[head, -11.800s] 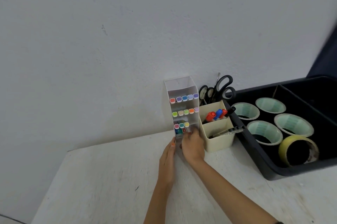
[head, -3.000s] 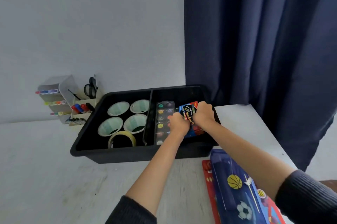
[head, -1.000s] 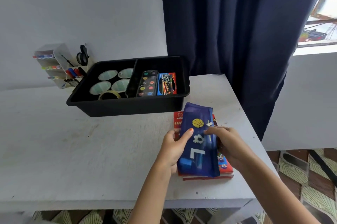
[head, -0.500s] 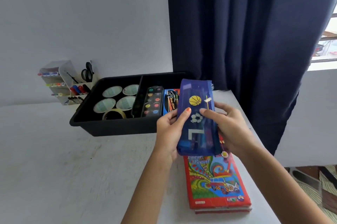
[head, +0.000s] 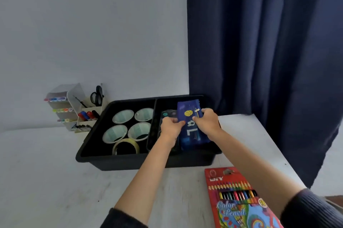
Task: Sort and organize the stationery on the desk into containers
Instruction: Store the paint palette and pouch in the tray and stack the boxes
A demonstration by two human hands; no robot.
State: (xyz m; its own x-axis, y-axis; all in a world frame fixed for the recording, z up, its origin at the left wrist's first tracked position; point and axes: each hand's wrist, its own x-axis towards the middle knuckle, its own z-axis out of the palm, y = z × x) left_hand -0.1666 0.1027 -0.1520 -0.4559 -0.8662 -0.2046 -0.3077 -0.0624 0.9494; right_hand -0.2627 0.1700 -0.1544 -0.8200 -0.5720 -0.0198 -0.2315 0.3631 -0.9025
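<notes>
Both left hand (head: 171, 128) and right hand (head: 207, 123) pinch the blue pouch (head: 187, 108) in the black tray (head: 111, 159), right compartment.

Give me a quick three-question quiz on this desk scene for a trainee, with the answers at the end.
1. True or false: the left hand and the right hand both hold the pouch at the right compartment of the tray.
2. Where does the pencil box lie? A: in the tray. B: on the desk, in front of the tray. C: under the pouch.
3. Fill in: the tray's left compartment holds ___ tape rolls.

Key: 1 true; 2 B; 3 five.
</notes>
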